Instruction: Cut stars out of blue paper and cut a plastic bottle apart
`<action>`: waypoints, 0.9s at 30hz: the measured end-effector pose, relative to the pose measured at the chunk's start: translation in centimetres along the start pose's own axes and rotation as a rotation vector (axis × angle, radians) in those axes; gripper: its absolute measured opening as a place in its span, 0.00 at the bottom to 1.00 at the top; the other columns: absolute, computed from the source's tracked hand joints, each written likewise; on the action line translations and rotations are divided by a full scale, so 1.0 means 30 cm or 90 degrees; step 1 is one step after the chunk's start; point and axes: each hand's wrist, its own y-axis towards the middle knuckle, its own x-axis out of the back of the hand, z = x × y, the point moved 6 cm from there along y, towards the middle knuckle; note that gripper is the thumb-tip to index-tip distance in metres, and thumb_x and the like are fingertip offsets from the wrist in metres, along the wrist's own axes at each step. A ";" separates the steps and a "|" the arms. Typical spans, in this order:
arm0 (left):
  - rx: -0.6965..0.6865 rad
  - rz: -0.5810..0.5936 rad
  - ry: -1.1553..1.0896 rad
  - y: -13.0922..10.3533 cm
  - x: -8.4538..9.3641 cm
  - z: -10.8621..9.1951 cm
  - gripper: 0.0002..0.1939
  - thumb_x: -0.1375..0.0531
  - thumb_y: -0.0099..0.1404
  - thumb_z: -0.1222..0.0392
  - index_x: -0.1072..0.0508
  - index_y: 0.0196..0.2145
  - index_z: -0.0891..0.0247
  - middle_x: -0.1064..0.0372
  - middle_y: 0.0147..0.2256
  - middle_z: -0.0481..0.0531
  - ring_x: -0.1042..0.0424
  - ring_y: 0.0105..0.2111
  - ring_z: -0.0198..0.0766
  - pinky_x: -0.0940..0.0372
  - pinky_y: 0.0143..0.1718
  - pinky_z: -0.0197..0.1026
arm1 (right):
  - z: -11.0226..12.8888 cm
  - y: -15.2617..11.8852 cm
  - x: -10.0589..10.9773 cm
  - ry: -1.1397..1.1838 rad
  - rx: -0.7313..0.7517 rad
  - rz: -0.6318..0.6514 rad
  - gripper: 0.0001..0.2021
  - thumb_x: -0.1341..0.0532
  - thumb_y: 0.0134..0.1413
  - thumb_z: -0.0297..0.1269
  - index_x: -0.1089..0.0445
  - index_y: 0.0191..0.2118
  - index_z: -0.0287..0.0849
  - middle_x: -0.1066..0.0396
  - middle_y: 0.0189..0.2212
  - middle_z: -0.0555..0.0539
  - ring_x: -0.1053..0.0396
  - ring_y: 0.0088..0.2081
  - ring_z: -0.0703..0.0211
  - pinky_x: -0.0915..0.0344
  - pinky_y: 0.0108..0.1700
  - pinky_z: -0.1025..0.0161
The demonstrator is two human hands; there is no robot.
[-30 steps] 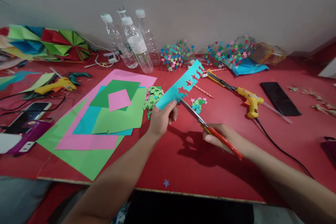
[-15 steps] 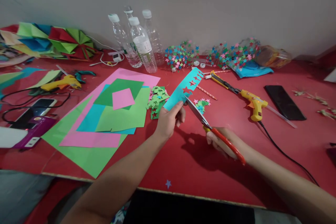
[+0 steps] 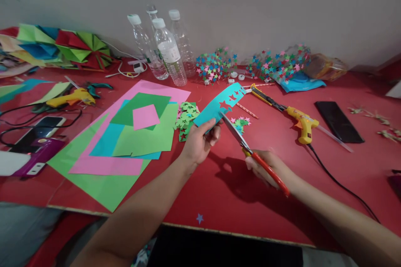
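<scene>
Pinched in my left hand (image 3: 200,139) is a strip of blue paper (image 3: 208,110) with star-shaped holes along its far part. My right hand (image 3: 266,167) grips red-handled scissors (image 3: 241,137), whose blade tips meet the strip's edge beside a star cutout. Small cut paper stars (image 3: 241,124) lie in a heap just beyond the blades. Left of the strip, star-punched green paper scraps (image 3: 188,117) are piled up. One purple star (image 3: 199,218) rests at the table's front edge.
Coloured paper sheets (image 3: 100,183) overlap on the left. Clear plastic bottles (image 3: 173,60) stand at the back. A yellow glue gun (image 3: 302,123), a cutter knife (image 3: 261,95) and a black phone (image 3: 340,122) lie to the right. Another glue gun (image 3: 72,97) is at far left.
The blue strip has tilted and turned slightly in my left hand, its far end swinging a little down and right. The scissors remain at its edge, with little movement.
</scene>
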 end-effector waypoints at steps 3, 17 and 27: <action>-0.016 -0.019 0.002 0.002 0.007 0.003 0.10 0.36 0.55 0.54 0.28 0.27 0.64 0.33 0.19 0.45 0.38 0.17 0.27 0.46 0.17 0.32 | 0.003 -0.003 -0.004 -0.005 0.000 -0.003 0.28 0.49 0.57 0.67 0.44 0.26 0.44 0.46 0.16 0.56 0.48 0.16 0.69 0.51 0.19 0.67; -0.135 -0.002 0.190 0.016 0.059 -0.038 0.12 0.39 0.60 0.57 0.27 0.22 0.64 0.33 0.18 0.45 0.37 0.17 0.26 0.44 0.16 0.31 | 0.008 -0.013 -0.004 -0.029 0.079 0.054 0.29 0.50 0.59 0.67 0.40 0.28 0.42 0.45 0.17 0.56 0.48 0.17 0.68 0.50 0.20 0.67; -0.125 -0.002 0.264 0.030 0.084 -0.065 0.14 0.38 0.56 0.57 0.31 0.17 0.64 0.35 0.15 0.45 0.39 0.14 0.26 0.45 0.14 0.30 | 0.021 -0.006 0.008 -0.039 0.031 0.056 0.24 0.46 0.60 0.60 0.42 0.26 0.44 0.44 0.16 0.56 0.47 0.17 0.68 0.49 0.21 0.67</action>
